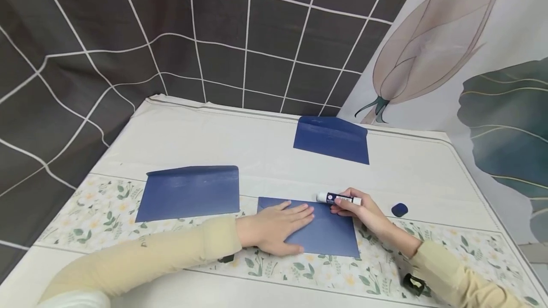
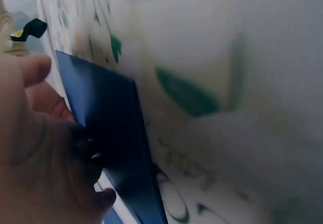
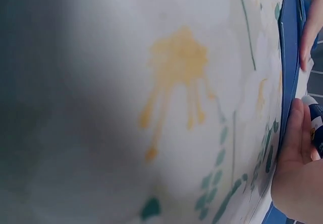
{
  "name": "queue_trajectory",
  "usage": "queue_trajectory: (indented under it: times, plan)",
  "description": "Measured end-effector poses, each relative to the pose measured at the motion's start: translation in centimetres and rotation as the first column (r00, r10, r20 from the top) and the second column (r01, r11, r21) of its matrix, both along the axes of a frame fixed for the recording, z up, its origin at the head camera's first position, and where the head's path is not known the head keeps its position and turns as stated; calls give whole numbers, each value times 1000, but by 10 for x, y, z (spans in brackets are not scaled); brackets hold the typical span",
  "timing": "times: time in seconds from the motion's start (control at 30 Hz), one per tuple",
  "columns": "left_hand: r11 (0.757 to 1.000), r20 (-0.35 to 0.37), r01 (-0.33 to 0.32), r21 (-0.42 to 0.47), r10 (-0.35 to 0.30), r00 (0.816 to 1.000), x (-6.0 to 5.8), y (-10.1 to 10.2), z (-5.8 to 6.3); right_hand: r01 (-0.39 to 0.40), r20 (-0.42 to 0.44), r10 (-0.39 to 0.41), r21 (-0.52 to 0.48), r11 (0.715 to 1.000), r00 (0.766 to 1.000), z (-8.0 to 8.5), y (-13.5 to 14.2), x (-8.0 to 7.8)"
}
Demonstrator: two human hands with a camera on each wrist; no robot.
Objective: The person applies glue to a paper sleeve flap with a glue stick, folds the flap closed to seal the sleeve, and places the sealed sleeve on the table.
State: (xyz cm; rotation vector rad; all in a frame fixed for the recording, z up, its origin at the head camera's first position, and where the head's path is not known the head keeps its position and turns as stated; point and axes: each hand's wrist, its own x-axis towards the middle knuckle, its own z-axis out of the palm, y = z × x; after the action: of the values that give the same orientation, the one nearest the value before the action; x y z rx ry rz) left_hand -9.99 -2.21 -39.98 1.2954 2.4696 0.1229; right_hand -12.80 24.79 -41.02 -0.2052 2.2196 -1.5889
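Note:
A blue envelope (image 1: 329,232) lies on the table in front of me in the head view. My left hand (image 1: 280,227) rests flat on its left part, fingers spread. Between the thumb and fingers of my right hand (image 1: 357,208) is a glue stick (image 1: 342,198) with a dark label, held at the envelope's upper edge. Its white tip points left, close to my left fingertips. In the right wrist view the glue stick (image 3: 316,125) shows partly behind the fingers. The left wrist view shows the envelope (image 2: 113,128) beside my left hand (image 2: 45,148).
Another blue envelope (image 1: 192,196) lies to the left, and a further blue envelope (image 1: 331,141) at the table's back edge. A dark blue cap (image 1: 399,210) sits right of my right hand. A floral strip (image 1: 107,208) crosses the white tabletop (image 1: 205,137); dark gridded curtain (image 1: 222,23) hangs behind.

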Motion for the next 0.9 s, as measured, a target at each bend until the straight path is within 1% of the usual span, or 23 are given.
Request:
queue_trajectory:
  times: [0.07,0.13,0.23,0.37,0.53,0.6,0.67,0.8,0.9]
  plan:
    - [1000,21,23,-16,-23,1000,-4,4,0,-1,-11,1,4,1000,1000,-1,-1,0]
    - [999,38,29,-22,-28,999,-5,5,0,-1,-21,1,2,1000,1000,-2,-1,-1]
    - [999,33,30,-33,-29,999,-5,6,0,0,-26,0,-1,1000,1000,-2,-1,0]
    - [999,7,27,-42,-26,1000,-4,7,0,-15,6,15,10,1000,1000,1,2,-1]
    - [998,-16,24,-51,-25,1000,-1,8,0,-72,60,71,13,997,996,11,5,-4]
    - [998,-16,21,-59,-22,1000,0,8,0,-95,77,96,-19,995,992,14,4,-7]
    - [998,-16,16,-67,-17,1000,0,8,0,-109,96,116,-75,991,989,15,1,-9]
    - [998,-11,12,-66,-13,1000,-1,8,0,-121,133,151,-208,971,980,11,-8,-11]
    - [999,27,19,-44,-18,999,-3,7,0,-126,145,165,-246,961,976,5,-12,-9]
